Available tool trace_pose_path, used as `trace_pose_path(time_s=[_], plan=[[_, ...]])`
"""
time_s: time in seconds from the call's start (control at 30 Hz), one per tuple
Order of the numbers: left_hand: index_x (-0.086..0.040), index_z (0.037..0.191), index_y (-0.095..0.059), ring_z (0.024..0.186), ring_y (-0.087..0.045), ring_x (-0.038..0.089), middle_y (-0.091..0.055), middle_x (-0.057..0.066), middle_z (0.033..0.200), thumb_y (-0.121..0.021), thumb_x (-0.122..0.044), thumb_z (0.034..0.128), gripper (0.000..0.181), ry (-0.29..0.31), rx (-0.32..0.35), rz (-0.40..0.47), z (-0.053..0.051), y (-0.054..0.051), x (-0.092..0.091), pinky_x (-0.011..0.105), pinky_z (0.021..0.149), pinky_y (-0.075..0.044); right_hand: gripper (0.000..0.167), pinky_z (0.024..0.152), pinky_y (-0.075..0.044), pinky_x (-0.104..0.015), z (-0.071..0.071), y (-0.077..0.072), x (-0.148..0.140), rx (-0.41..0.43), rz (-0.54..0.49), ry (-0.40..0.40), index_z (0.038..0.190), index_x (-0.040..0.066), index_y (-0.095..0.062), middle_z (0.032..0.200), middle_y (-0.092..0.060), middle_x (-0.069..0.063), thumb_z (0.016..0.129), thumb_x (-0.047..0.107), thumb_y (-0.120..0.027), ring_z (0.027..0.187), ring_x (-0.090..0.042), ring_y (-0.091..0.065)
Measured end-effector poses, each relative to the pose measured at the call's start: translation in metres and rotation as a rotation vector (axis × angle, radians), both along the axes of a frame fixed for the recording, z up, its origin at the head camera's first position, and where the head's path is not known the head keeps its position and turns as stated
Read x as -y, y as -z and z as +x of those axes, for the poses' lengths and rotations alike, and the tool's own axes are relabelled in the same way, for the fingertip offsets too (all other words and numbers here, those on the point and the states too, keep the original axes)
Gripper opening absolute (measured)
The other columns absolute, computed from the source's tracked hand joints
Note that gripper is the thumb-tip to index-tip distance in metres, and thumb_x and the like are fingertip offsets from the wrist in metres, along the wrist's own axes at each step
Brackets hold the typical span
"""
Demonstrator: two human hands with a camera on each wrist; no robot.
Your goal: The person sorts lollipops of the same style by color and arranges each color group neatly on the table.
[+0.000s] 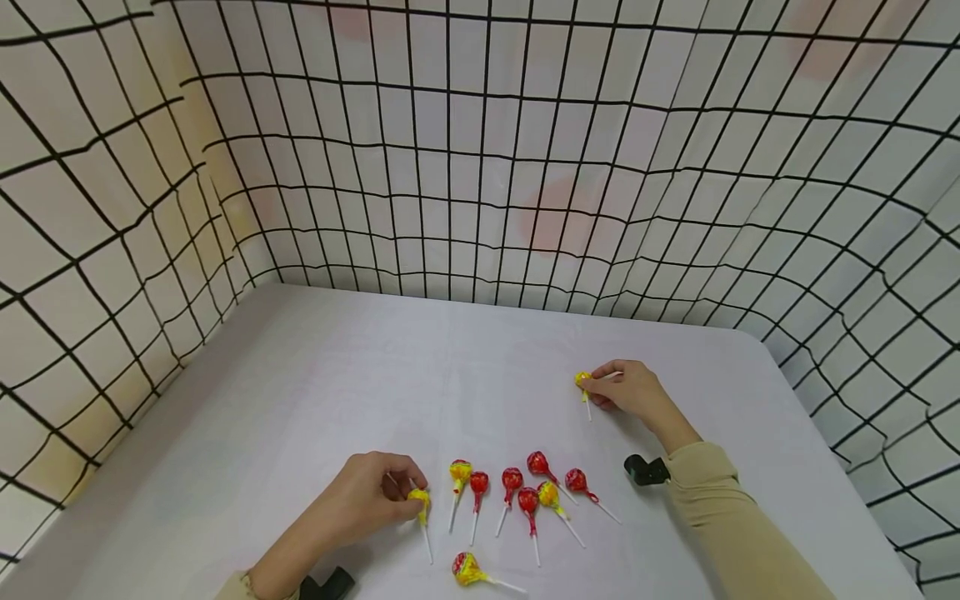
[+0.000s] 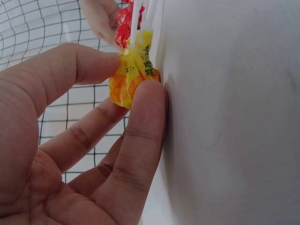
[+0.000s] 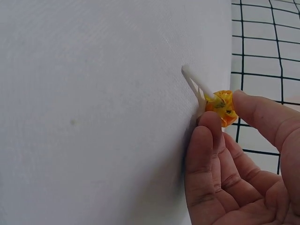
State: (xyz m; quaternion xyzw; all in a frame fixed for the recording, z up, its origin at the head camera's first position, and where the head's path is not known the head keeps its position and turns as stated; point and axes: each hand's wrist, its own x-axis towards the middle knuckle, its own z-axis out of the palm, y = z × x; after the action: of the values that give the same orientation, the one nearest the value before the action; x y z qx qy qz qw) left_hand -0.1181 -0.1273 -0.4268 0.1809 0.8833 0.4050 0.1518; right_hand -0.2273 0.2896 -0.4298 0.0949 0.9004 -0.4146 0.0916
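Note:
My left hand (image 1: 371,496) pinches a yellow-wrapped lollipop (image 2: 121,89) by its head, between thumb and finger. Its white stick points toward the near edge in the head view. Farther back on the right, my right hand (image 1: 630,390) holds another yellow lollipop (image 3: 226,107) by the wrapped head, close to the tabletop. A white stick-like piece (image 1: 613,375) also shows by the right fingers; whether it belongs to a second lollipop I cannot tell. Between the hands lie several loose lollipops, among them a yellow one (image 1: 461,472) and a red one (image 1: 512,478).
A white-covered table (image 1: 360,358) fills the lower view. Black wire mesh (image 1: 450,175) stands around its back and sides. One yellow-and-red lollipop (image 1: 467,569) lies apart near the front. Dark wrist devices (image 1: 647,471) sit by both forearms.

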Motion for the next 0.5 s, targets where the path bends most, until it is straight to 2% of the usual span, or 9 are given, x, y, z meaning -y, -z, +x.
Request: trace_pose_path(time_s=[0.27,0.5], plan=[[-0.020,0.093,-0.078,0.070,-0.056,0.013,-0.062,-0.005,0.077,-0.090,-0.013,0.0840,0.017,-0.012,0.010,0.000,0.000,0.000,-0.001,0.022,0.058,-0.045,0.047,0.071,-0.053,-0.024,0.007,-0.008,-0.004,-0.007,0.087,0.006,0.129,0.000,-0.066,0.094,-0.076,-0.008,0.100,0.035,-0.076,0.077,-0.012,-0.068],[-0.019,0.093,-0.077,0.069,-0.056,0.013,-0.063,-0.005,0.077,-0.090,-0.012,0.0841,0.017,-0.009,0.014,0.010,0.000,0.000,-0.001,0.022,0.058,-0.046,0.048,0.075,-0.053,-0.028,0.021,-0.020,-0.004,-0.025,0.130,-0.025,0.130,0.003,-0.066,0.092,-0.076,-0.006,0.101,0.039,-0.075,0.082,-0.017,-0.069]])
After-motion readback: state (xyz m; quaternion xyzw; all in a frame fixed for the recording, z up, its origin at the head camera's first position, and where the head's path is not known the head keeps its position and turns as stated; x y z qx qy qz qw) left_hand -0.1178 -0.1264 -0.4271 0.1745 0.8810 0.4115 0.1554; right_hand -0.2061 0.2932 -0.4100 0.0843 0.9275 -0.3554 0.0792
